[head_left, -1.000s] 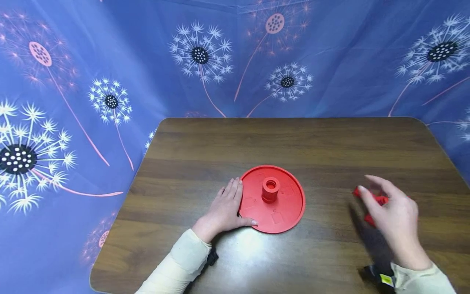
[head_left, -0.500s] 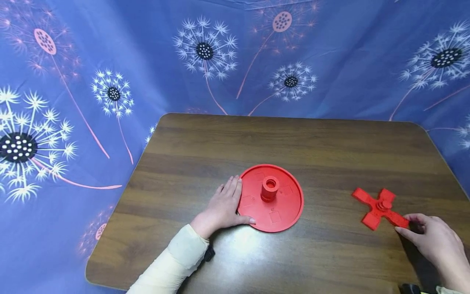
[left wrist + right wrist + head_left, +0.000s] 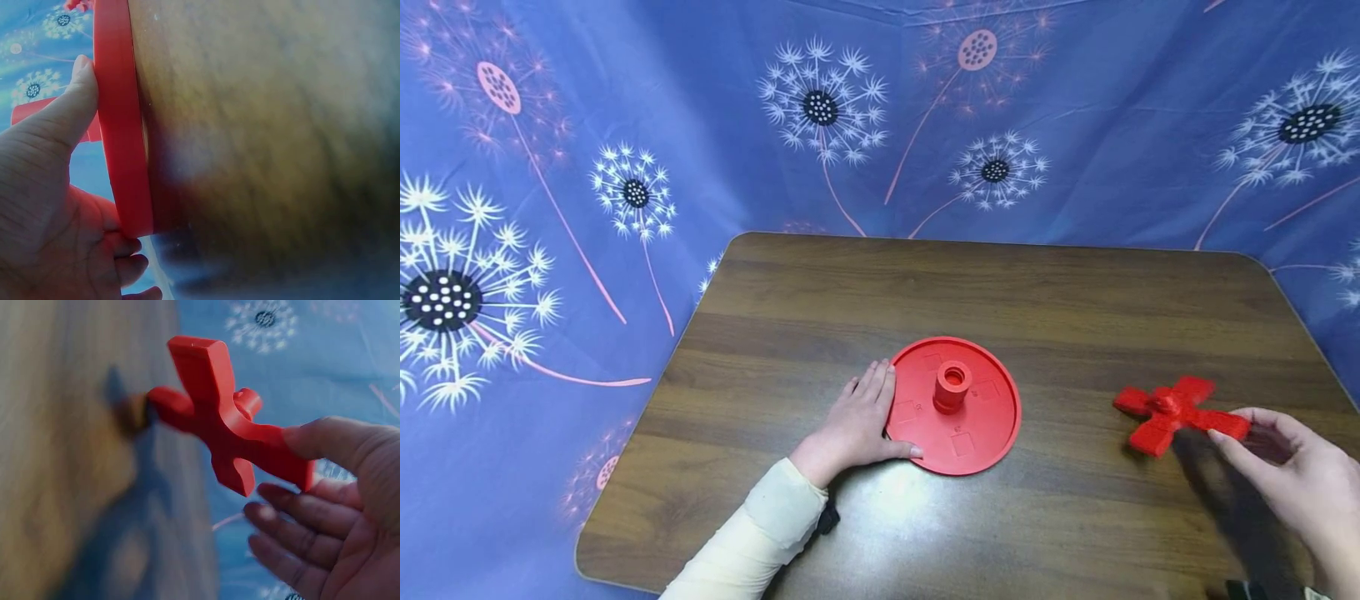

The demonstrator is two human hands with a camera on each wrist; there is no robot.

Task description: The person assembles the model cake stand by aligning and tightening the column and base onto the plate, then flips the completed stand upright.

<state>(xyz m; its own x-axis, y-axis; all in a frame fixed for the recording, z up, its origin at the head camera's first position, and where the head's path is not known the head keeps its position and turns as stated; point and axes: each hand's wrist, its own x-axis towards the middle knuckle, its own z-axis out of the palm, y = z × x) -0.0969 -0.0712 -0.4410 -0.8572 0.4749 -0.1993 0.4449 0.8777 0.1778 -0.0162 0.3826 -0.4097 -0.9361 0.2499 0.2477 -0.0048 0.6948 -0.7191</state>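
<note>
A round red disc (image 3: 981,433) with a short hollow hub (image 3: 952,385) lies flat on the wooden table. My left hand (image 3: 857,421) rests on the table against the disc's left rim, fingers straight, thumb along the front edge. In the left wrist view the thumb (image 3: 72,106) presses on the red rim (image 3: 122,125). To the right, my right hand (image 3: 1236,435) pinches the end of one arm of a red cross-shaped piece (image 3: 1161,408). The right wrist view shows the cross (image 3: 219,419) tilted above the table, held between thumb (image 3: 331,440) and fingers.
The brown wooden table (image 3: 1000,283) has rounded far corners and bare wood behind and between the two red parts. A blue cloth with a dandelion print (image 3: 625,125) hangs round the table on the back and sides.
My right hand drew back to the tip of one arm of the cross, took hold of it and raised it, tilted, off the table. The left hand and disc stayed put.
</note>
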